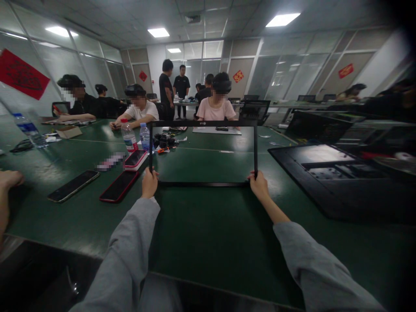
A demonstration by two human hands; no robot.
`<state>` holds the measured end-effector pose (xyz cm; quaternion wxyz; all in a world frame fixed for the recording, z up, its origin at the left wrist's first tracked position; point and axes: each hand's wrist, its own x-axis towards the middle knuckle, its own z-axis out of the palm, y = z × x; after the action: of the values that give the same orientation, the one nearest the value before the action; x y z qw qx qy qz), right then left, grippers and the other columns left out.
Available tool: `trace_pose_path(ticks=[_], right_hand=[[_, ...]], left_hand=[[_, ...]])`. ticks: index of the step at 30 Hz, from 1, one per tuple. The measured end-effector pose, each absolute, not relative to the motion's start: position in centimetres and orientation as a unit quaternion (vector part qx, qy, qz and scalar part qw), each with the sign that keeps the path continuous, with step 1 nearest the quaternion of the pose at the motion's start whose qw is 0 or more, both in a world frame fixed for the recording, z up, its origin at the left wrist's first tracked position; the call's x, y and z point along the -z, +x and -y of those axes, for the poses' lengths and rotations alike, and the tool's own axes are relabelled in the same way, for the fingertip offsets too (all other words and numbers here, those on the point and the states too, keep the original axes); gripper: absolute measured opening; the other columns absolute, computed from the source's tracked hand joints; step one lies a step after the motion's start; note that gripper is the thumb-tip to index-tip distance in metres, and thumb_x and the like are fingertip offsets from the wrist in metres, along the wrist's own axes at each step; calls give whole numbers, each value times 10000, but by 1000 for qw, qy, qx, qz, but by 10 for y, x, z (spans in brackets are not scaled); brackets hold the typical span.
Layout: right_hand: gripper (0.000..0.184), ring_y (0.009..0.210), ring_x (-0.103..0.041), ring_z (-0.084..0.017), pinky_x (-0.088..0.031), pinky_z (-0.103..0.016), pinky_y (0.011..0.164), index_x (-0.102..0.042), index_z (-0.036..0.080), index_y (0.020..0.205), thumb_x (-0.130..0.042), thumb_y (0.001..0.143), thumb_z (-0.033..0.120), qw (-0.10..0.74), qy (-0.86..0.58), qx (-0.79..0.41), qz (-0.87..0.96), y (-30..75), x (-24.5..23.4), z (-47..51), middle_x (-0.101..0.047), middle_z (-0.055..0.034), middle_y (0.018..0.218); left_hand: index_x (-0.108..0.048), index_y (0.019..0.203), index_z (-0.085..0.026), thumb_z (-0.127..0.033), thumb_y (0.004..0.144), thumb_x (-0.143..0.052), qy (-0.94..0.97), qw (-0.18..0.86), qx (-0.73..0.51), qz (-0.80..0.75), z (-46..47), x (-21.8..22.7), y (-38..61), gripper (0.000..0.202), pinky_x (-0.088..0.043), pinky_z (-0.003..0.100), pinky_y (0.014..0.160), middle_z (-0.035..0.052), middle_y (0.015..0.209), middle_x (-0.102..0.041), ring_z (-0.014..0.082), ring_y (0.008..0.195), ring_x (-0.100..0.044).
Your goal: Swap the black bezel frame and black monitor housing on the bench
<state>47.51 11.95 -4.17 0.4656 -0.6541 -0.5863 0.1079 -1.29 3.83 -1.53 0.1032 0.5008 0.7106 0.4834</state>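
A thin black screen bezel (203, 184), an open rectangular frame with a small light logo on its top bar, is held upright above the green table (208, 234). My left hand (150, 183) is closed around its lower left corner. At the lower right corner, my right hand (259, 184) grips it in the same way. Through the opening I see the tabletop and a person in a pink shirt. To the right lies a large black panel (312, 182), its inner parts showing.
Left of the bezel lie a black phone (74, 186), a red-edged phone (119, 186) and a pink-edged phone on a white box (135, 160). Bottles (129, 136) stand behind them. A co-worker's hand (11, 178) rests at the far left edge. Several people sit around the tables.
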Motion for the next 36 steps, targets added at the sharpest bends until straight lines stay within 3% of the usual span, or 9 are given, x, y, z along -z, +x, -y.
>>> trace_pose_path(ticks=[6, 13, 17, 22, 28, 36], right_hand=[[242, 889, -622, -268, -484, -424, 866, -594, 199, 988, -486, 818, 332, 458, -664, -108, 581, 479, 47, -125, -676, -110, 901], [427, 834, -616, -271, -474, -425, 820, -506, 149, 1235, -355, 928, 405, 506, -649, -31, 567, 468, 30, -111, -658, -125, 927], [420, 775, -614, -250, -467, -395, 798, -494, 164, 1150, -299, 966, 487, 517, -630, -55, 577, 462, 23, -106, -647, -93, 833], [432, 825, -625, -248, -459, -392, 833, -475, 188, 1096, -278, 973, 552, 524, -622, -52, 580, 463, 26, -108, -663, -101, 878], [345, 844, -626, -275, -472, -413, 819, -506, 169, 1130, -373, 927, 413, 455, -652, -74, 602, 471, 39, -117, -665, -128, 912], [412, 922, -640, -300, -477, -438, 867, -529, 136, 1229, -403, 904, 356, 429, -663, -74, 609, 473, 44, -123, -670, -152, 966]], left_hand=[[-576, 1094, -202, -252, 952, -443, 496, 111, -450, -734, -42, 18, -17, 201, -485, 380, 881, 72, 902, -741, 236, 896, -702], [-474, 1216, -203, -340, 1010, -340, 488, 1, -532, -692, -32, 4, -5, 281, -503, 339, 804, 59, 963, -708, 188, 741, -679], [-437, 1165, -209, -332, 1014, -320, 472, -10, -557, -684, -33, 4, -5, 227, -510, 330, 783, 68, 969, -692, 190, 750, -672], [-415, 1169, -205, -293, 998, -344, 481, 17, -566, -669, -38, 8, -7, 205, -516, 313, 779, 58, 925, -677, 180, 763, -674], [-413, 1267, -187, -267, 988, -367, 489, 60, -526, -693, -40, 13, -9, 294, -521, 336, 788, 63, 954, -703, 185, 772, -686], [-380, 1352, -179, -244, 969, -390, 508, 68, -492, -704, -38, 14, -11, 389, -515, 393, 856, 105, 1091, -695, 215, 822, -692]])
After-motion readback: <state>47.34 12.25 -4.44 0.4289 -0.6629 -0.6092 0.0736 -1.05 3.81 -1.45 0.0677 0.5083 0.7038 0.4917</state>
